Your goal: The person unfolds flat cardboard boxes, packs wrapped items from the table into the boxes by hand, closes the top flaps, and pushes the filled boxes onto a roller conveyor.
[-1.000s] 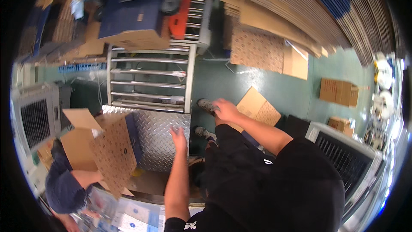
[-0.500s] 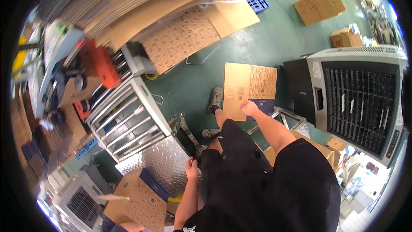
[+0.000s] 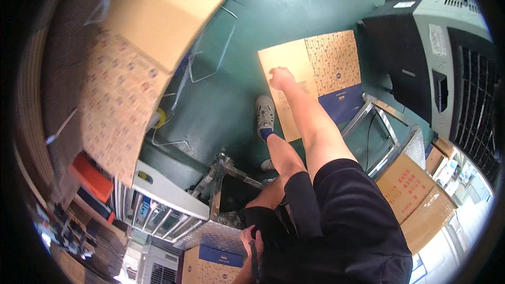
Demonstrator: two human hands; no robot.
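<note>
A flattened cardboard box (image 3: pixel 284 55) lies on the green floor ahead of me, part plain brown, part small-patterned, with a dark blue panel. My right hand (image 3: pixel 282 78) is stretched over its plain part, near the left edge. Its fingers are a little bent and apart and hold nothing I can see; whether they touch the card I cannot tell. Down beside my black shorts is my left hand (image 3: pixel 252 241), fingers apart. A dark strip shows next to that hand, and I cannot make out whether it is cloth.
A stack of flat cardboard (image 3: pixel 158 16) stands at the left, by a roller conveyor (image 3: pixel 163 221). A large air cooler (image 3: pixel 436 68) is at the right. Near my legs are a metal frame (image 3: pixel 379 110), a brown carton (image 3: pixel 415 194) and a patterned box (image 3: pixel 210 265).
The view has swung and come nearer to the floor. My right hand has moved forward and left across the flattened box. My left hand has come closer to my thigh.
</note>
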